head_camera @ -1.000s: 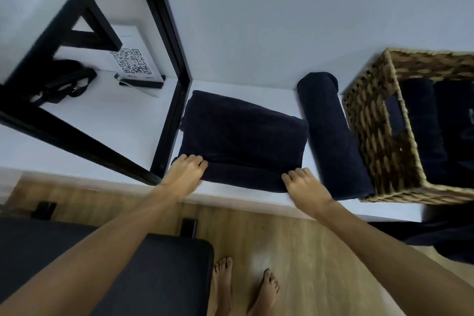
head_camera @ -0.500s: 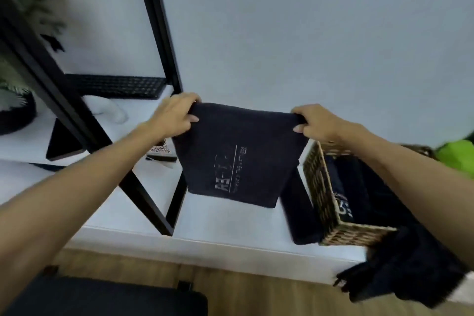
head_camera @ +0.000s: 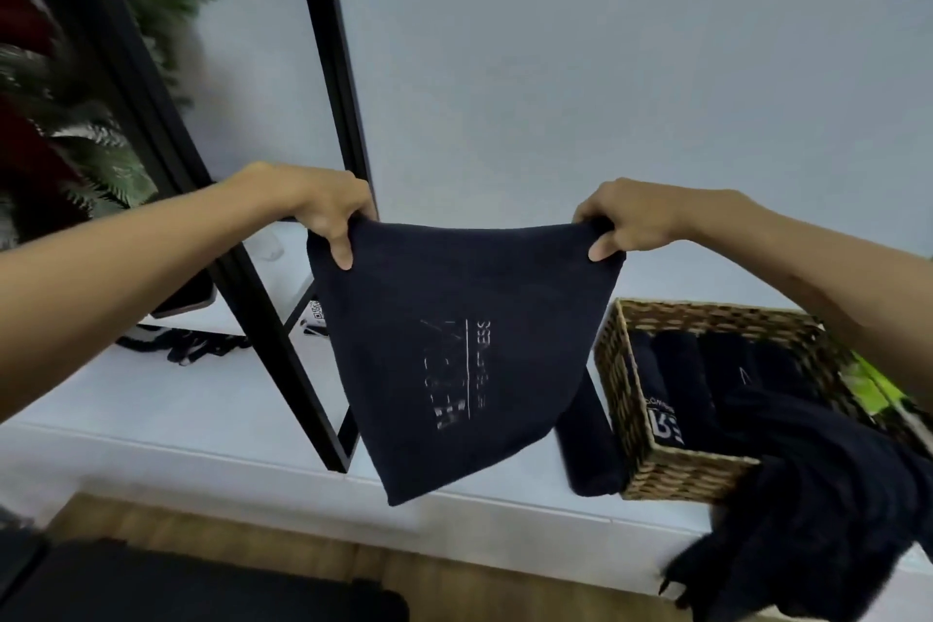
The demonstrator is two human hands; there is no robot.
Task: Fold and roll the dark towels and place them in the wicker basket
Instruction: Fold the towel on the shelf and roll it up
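Observation:
A dark towel (head_camera: 454, 343) with pale printed lettering hangs in the air in front of me, folded and tapering down to a corner. My left hand (head_camera: 323, 207) pinches its upper left corner and my right hand (head_camera: 626, 222) pinches its upper right corner. The wicker basket (head_camera: 626, 399) stands on the white shelf at the right and holds several rolled dark towels (head_camera: 676, 384). One rolled dark towel (head_camera: 585, 444) lies on the shelf just left of the basket. A loose heap of dark towels (head_camera: 818, 495) spills over the basket's near right corner.
The white shelf (head_camera: 151, 409) runs across below the towel, with a black metal frame (head_camera: 282, 333) slanting over it at left. Black straps (head_camera: 187, 349) and a QR card (head_camera: 314, 313) lie behind the frame. A green plant (head_camera: 101, 157) is at far left, wooden floor (head_camera: 454, 566) below.
The folded towel lay flat on the shelf with both hands at its near edge; both hands have since lifted it by its top corners into the air, and my view has tilted upward.

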